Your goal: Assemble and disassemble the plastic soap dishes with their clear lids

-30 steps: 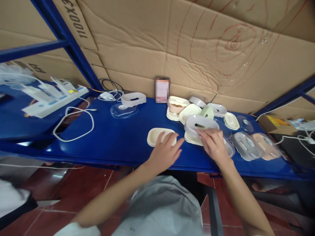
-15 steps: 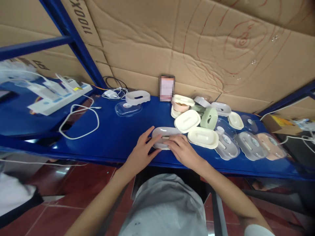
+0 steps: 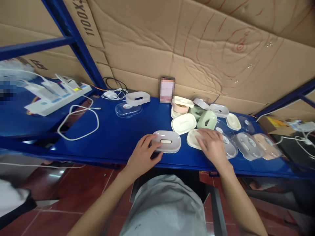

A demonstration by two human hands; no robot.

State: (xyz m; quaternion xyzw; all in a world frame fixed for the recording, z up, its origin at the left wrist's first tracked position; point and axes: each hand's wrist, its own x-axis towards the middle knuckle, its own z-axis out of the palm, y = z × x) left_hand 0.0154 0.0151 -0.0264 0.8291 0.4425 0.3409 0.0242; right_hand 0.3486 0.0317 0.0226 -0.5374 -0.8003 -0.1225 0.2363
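Note:
A grey oval soap-dish part [image 3: 166,141] with a slot in its top sits on a cream tray near the front of the blue shelf [image 3: 115,137]. My left hand [image 3: 142,156] holds its left end between thumb and fingers. My right hand [image 3: 213,146] lies flat on a cream oval tray [image 3: 194,139] just to the right, fingers spread over it. Behind these lie another cream tray [image 3: 183,123] and a green slotted part [image 3: 207,119].
Clear lids [image 3: 248,145] and a pink-tinted one [image 3: 267,146] lie at the right. At the back stand a white slotted part [image 3: 137,97], a clear lid [image 3: 128,109], a phone [image 3: 167,89], pink and white dishes. A white cable [image 3: 78,123] and power strip [image 3: 56,98] lie left.
The grey part was carried from the right pile onto the cream tray at centre. My right hand then left it and moved right onto another cream tray; my left hand stays on the grey part.

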